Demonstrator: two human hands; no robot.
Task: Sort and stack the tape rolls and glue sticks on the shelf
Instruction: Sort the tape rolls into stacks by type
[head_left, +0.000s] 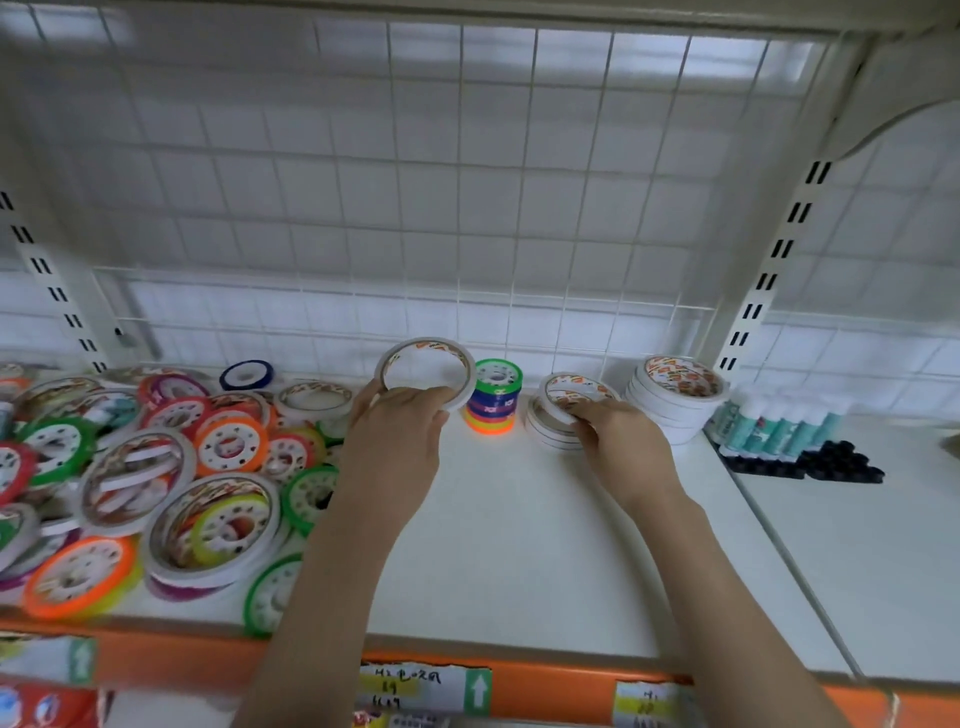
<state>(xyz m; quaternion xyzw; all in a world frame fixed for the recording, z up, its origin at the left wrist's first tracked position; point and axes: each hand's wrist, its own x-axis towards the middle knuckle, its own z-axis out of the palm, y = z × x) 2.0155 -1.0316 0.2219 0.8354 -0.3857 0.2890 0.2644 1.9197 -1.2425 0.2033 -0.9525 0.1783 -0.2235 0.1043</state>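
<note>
My left hand (397, 436) grips a thin white tape roll (426, 366) and holds it tilted above the white shelf (509, 545). My right hand (618, 441) pinches the top roll of a short stack of white tape rolls (558, 410). Between my hands stands a small stack of coloured tape rolls (496, 397). A taller stack of white rolls (678, 395) is to the right. Glue sticks (779, 431) with black caps lie in a row at far right. A loose heap of mixed tape rolls (156, 467) covers the shelf's left part.
A white wire grid (415, 208) backs the shelf. The front edge is an orange rail (545, 686) with price labels. A seam (779, 561) divides this shelf board from its right neighbour.
</note>
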